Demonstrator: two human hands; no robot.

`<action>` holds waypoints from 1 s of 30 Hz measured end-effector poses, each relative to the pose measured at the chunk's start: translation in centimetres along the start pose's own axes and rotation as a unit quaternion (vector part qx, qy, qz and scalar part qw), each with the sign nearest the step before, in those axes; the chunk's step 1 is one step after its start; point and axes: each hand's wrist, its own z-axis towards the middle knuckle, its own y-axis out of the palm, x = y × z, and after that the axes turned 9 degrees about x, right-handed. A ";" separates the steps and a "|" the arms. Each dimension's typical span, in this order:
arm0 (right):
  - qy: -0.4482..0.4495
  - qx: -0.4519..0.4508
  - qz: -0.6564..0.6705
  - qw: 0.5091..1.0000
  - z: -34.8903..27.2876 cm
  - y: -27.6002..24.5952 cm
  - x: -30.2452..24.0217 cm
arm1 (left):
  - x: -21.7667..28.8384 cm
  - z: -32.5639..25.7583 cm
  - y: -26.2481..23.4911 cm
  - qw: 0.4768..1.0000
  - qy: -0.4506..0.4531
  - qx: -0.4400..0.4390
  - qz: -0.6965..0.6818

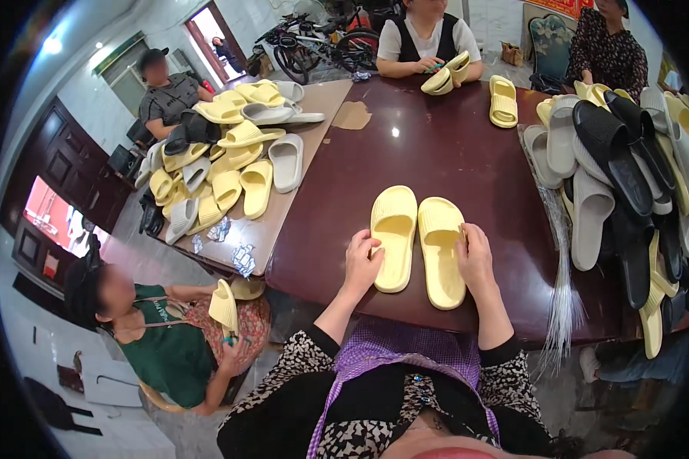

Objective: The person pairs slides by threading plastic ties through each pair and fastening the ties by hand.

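Two pale yellow slide sandals lie side by side, soles down, on the dark brown table (429,157) right in front of me. My left hand (362,261) rests on the outer heel edge of the left sandal (393,236). My right hand (475,258) touches the outer edge of the right sandal (441,249). Both hands press against the sandals' sides with fingers curled; neither lifts a sandal off the table.
A heap of grey, black and yellow sandals (620,176) fills the table's right side. Another heap of yellow and grey sandals (222,153) covers a lighter table at left. A single yellow sandal (502,100) lies at the far side. Several other people sit around, some holding sandals.
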 end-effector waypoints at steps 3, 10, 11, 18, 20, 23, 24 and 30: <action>-0.008 0.003 -0.005 1.000 0.0 0.0 0.2 | 0.1 0.0 0.0 1.000 0.005 0.007 -0.009; 0.004 -0.001 -0.023 1.000 -0.1 0.2 0.1 | 0.2 0.1 -0.1 1.000 0.001 0.003 -0.011; 0.003 -0.001 -0.024 1.000 0.0 0.2 0.1 | 0.2 0.2 -0.2 1.000 0.001 0.003 -0.011; 0.005 0.010 -0.018 1.000 -0.3 0.2 0.2 | 4.4 4.9 -2.4 0.994 -0.032 0.005 -0.105; 0.009 0.014 -0.023 1.000 -0.4 -0.2 0.7 | 10.1 8.3 -4.4 0.978 -0.031 -0.043 -0.201; 0.010 0.012 -0.018 1.000 -0.6 -0.2 0.9 | 17.7 11.7 -7.6 0.896 0.029 -0.121 -0.425; 0.010 0.009 -0.015 1.000 -0.6 -0.1 0.9 | 20.0 12.8 -8.8 0.870 0.071 -0.160 -0.461; 0.001 0.043 -0.008 0.999 0.4 -0.2 2.0 | 29.3 15.7 -13.1 0.782 0.253 -0.299 -0.486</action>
